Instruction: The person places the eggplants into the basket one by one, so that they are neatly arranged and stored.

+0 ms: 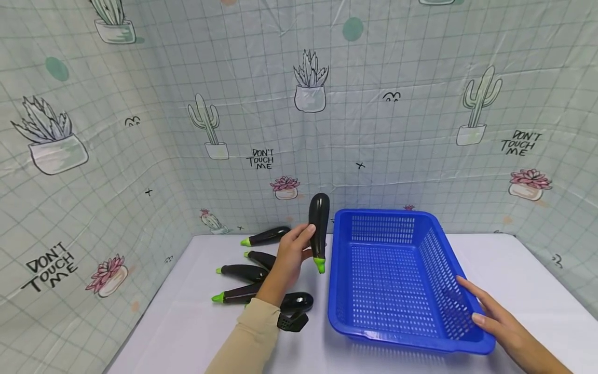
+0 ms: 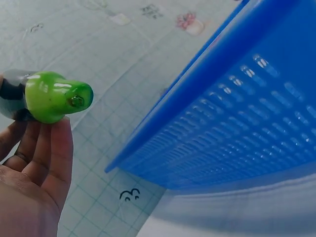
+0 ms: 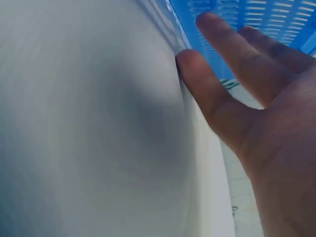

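A glossy dark eggplant (image 1: 320, 221) with a green stem end (image 2: 59, 96) stands nearly upright in my left hand (image 1: 291, 252), stem down. The left fingers and thumb hold it around the body, just left of a blue plastic basket (image 1: 397, 337). No eggplant shows inside the basket. My right hand (image 1: 502, 324) rests at the basket's right rim, its fingers fairly straight in the right wrist view. Several more eggplants (image 1: 243, 272) lie on the table to the left, partly behind my left forearm.
The white table (image 1: 173, 322) is bounded by a grid-patterned cloth (image 1: 364, 130) with cactus prints at the back and sides. A black device (image 1: 293, 321) sits on my left wrist.
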Available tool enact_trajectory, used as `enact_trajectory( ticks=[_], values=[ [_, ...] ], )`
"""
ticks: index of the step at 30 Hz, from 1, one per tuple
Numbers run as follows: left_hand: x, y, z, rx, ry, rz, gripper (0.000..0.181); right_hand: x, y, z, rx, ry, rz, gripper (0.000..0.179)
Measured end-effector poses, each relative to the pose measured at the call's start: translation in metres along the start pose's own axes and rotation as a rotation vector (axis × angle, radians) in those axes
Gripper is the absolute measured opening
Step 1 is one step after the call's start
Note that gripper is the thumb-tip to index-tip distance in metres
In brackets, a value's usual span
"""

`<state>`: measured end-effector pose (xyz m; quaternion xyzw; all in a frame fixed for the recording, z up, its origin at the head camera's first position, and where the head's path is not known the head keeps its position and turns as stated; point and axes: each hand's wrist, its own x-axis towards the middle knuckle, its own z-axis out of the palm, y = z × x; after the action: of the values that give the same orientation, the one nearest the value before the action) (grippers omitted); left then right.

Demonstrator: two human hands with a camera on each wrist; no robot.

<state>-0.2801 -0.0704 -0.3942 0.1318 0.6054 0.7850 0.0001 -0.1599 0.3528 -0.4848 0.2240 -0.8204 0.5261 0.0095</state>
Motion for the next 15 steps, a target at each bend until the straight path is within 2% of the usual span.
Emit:
enact_trajectory(
  ticks=[4, 11, 13, 15],
  values=[
    [0.0025, -0.0012, 0.0036, -0.022, -0.002, -0.014, 0.045, 0.0010, 0.0034, -0.0003, 0.096, -0.037, -0.002, 0.065],
    [0.0034, -0.0016, 0.0080, -0.020, -0.005, -0.023, 0.045, 0.0000, 0.0047, -0.0026, 0.254, -0.122, -0.078, 0.067],
    [0.0041, -0.0008, 0.0093, -0.018, -0.010, -0.018, 0.046, 0.0002, 0.0049, -0.0044, 0.298, -0.148, -0.076, 0.066],
    [0.0053, -0.0006, 0.0104, -0.016, -0.015, -0.014, 0.046, 0.0005, 0.0056, -0.0061, 0.308, -0.154, -0.039, 0.065]
  ],
)
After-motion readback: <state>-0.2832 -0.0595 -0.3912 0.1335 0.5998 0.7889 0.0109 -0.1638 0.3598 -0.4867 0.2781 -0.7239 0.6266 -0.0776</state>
